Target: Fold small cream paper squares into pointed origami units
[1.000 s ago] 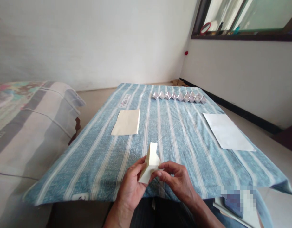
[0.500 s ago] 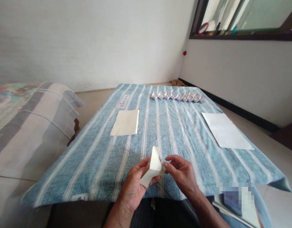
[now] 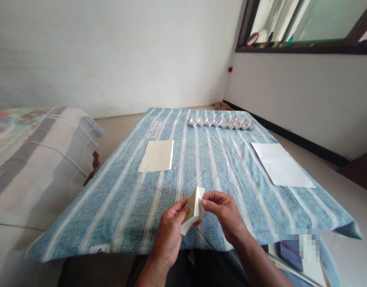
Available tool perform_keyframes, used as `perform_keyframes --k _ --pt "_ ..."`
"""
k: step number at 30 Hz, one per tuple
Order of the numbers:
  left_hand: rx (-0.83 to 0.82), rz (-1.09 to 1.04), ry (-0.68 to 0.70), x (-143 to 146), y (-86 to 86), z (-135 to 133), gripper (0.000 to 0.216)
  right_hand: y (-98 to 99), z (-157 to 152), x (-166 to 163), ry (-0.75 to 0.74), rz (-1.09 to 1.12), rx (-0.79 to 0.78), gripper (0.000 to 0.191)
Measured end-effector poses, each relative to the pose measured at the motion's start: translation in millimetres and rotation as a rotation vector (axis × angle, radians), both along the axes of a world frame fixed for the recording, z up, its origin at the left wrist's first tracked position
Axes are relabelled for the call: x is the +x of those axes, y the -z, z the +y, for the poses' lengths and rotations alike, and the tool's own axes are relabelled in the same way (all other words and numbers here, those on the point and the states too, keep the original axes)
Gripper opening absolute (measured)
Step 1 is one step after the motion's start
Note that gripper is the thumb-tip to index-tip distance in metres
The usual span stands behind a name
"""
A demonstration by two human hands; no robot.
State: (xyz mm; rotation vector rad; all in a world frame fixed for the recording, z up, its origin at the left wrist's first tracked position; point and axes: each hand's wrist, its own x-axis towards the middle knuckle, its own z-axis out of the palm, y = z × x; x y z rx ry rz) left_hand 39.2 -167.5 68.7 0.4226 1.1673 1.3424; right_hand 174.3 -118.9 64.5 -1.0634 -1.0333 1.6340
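A small folded piece of cream paper [image 3: 194,207] is held above the near edge of a table covered with a blue striped cloth [image 3: 219,167]. My left hand [image 3: 169,231] grips the paper's lower left part with fingers curled round it. My right hand [image 3: 223,213] pinches the paper's upper right edge between thumb and fingers.
A cream sheet [image 3: 156,156] lies at the left of the cloth and a white sheet [image 3: 280,165] at the right. A row of several small folded paper pieces [image 3: 221,122] sits at the far edge. A striped mattress [image 3: 30,159] is on the left. Books [image 3: 297,259] lie at the lower right.
The folded paper has been turned and closed up between both hands; my right hand moved from its lower part to its upper edge. The view shifted slightly.
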Motion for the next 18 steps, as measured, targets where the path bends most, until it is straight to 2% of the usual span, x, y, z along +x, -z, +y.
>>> perform_keyframes --k 10,18 --pt "-0.046 -0.008 0.061 0.3 -0.8 1.0 0.037 2.8 3.1 1.6 0.040 0.039 -0.039 0.027" --pt "-0.075 -0.075 0.039 -2.4 2.0 0.0 0.025 9.5 4.6 4.3 0.061 0.098 -0.105 0.035"
